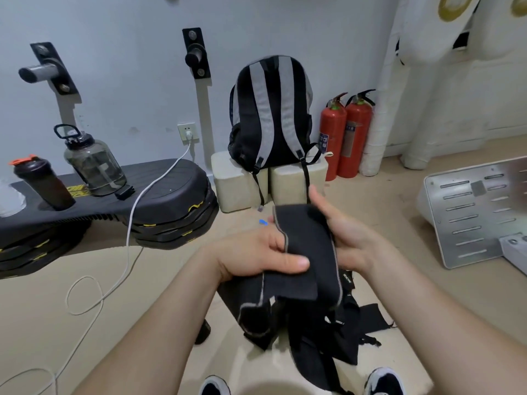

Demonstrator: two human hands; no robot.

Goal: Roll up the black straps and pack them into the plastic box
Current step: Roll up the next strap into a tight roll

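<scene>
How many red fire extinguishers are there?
2. The left red fire extinguisher and the right red fire extinguisher stand side by side, right of the grey-striped black backpack.

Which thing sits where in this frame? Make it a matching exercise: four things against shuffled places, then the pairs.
Things:
1. backpack
2. fire extinguishers
3. shaker bottle
4. black strap

Places:
a. held between the left hand and the right hand
b. on the black platform
c. on the pale blocks
d. on the floor, right of the backpack

Pairs: 1-c; 2-d; 3-b; 4-a
</scene>
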